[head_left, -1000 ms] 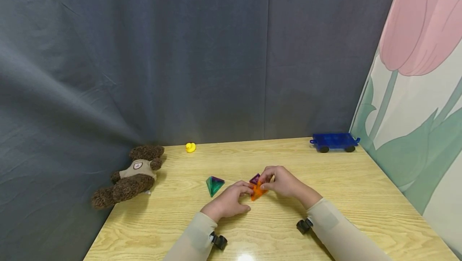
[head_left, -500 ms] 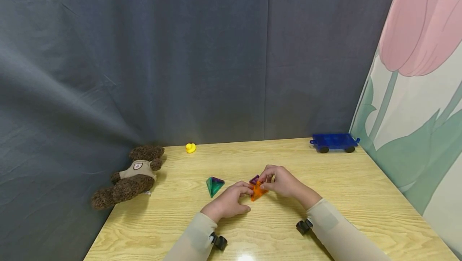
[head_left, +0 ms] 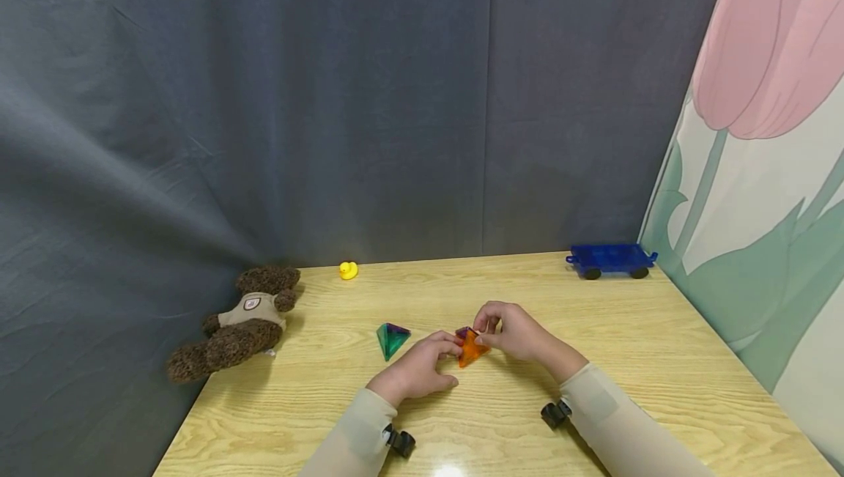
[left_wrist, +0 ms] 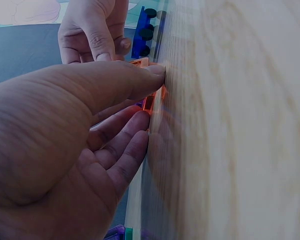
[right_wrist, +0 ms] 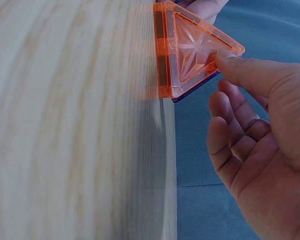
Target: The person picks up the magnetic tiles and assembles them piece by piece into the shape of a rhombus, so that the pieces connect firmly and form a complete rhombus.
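An orange see-through triangular magnetic tile [head_left: 472,352] stands tilted on the table, its broad face plain in the right wrist view [right_wrist: 192,50]. Behind it leans a purple triangular tile [head_left: 464,332], showing as a thin edge along one side in that view. My right hand [head_left: 517,330] pinches the upper tip of these tiles between thumb and forefinger. With extended fingertips, my left hand [head_left: 418,368] touches the left side of the orange tile; its thumb stays apart in the head view. A green and purple pyramid of tiles [head_left: 393,340] sits left of them.
A brown teddy bear [head_left: 247,316] lies at the table's left edge. Along the back stand a small yellow duck [head_left: 348,270] and, at right, a blue wheeled car base [head_left: 611,260]. A dark curtain [head_left: 395,111] hangs behind the table [head_left: 501,426].
The purple tile has tipped up toward the orange one, so less of it shows behind. Both hands have stayed almost in place, with only slight movement of the right fingers.
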`<action>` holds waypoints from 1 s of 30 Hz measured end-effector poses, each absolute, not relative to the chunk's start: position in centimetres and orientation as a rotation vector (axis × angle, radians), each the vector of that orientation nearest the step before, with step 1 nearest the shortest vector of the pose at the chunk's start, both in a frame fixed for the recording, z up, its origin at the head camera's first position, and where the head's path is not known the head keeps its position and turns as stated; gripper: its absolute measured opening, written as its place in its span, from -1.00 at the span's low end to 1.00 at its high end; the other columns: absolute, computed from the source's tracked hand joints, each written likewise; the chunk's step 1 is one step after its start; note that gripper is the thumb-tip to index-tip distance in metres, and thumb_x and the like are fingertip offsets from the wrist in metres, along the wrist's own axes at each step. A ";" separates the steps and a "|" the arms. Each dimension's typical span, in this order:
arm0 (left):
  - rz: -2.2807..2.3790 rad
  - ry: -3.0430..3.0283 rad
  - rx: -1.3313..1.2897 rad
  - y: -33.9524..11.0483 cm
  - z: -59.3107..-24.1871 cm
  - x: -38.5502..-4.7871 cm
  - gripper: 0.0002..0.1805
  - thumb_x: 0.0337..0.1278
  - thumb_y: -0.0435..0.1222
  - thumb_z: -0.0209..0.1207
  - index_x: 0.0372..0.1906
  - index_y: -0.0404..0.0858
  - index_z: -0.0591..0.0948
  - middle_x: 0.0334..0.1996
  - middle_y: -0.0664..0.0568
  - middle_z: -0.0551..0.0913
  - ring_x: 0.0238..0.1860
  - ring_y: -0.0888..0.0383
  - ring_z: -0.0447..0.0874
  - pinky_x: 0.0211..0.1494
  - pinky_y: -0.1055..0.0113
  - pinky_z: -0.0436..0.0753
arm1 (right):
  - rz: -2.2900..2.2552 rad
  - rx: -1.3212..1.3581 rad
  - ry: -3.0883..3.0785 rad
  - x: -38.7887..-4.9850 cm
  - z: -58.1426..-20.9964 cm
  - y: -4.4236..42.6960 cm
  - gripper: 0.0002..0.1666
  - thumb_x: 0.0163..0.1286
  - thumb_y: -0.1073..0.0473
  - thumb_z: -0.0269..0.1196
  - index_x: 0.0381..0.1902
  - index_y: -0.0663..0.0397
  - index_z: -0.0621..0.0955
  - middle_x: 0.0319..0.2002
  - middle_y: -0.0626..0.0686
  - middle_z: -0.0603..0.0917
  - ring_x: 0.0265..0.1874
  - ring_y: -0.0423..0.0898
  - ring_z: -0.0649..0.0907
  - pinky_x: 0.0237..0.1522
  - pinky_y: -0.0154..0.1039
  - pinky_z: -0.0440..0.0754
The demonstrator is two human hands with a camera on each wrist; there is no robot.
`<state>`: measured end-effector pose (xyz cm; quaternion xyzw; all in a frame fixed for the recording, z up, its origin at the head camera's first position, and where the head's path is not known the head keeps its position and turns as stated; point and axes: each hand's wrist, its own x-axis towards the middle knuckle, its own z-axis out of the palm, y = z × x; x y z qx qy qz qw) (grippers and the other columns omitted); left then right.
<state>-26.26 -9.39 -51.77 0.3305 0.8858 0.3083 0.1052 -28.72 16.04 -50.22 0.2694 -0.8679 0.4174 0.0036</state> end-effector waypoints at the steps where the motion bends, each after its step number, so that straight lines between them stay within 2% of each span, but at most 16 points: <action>1: 0.911 2.610 0.975 -9.4 -51.7 -26.2 -0.53 0.26 -0.29 0.46 0.24 -0.21 0.66 0.33 0.18 0.49 0.32 0.20 0.50 0.32 0.32 0.57 | 1.310 0.841 -2.721 -28.7 -50.2 16.0 -0.76 0.30 0.29 0.53 -0.28 -0.14 0.68 -0.33 -0.16 0.63 -0.35 -0.13 0.60 -0.37 -0.28 0.61; 9: 0.920 2.603 0.971 -9.4 -51.7 -26.2 -0.52 0.26 -0.30 0.46 0.25 -0.22 0.66 0.34 0.18 0.48 0.36 0.18 0.48 0.34 0.32 0.56 | 1.327 0.823 -2.746 -28.8 -50.4 16.3 -0.76 0.31 0.30 0.51 -0.12 -0.09 0.75 -0.31 -0.13 0.66 -0.33 -0.12 0.63 -0.38 -0.27 0.65; 15: 0.924 2.607 0.978 -9.4 -51.8 -26.2 -0.51 0.25 -0.30 0.46 0.26 -0.22 0.66 0.35 0.19 0.48 0.36 0.19 0.47 0.35 0.33 0.55 | 1.310 0.820 -2.783 -28.8 -50.7 16.3 -0.79 0.33 0.28 0.50 -0.16 -0.18 0.82 -0.25 -0.17 0.71 -0.29 -0.11 0.65 -0.33 -0.27 0.68; 30: 0.911 2.616 0.985 -9.4 -51.7 -26.3 -0.51 0.24 -0.28 0.47 0.25 -0.20 0.67 0.34 0.23 0.49 0.35 0.19 0.48 0.35 0.31 0.54 | 1.284 0.839 -2.775 -29.0 -50.8 16.3 -0.79 0.34 0.26 0.50 -0.19 -0.23 0.83 -0.25 -0.24 0.72 -0.28 -0.15 0.66 -0.29 -0.27 0.67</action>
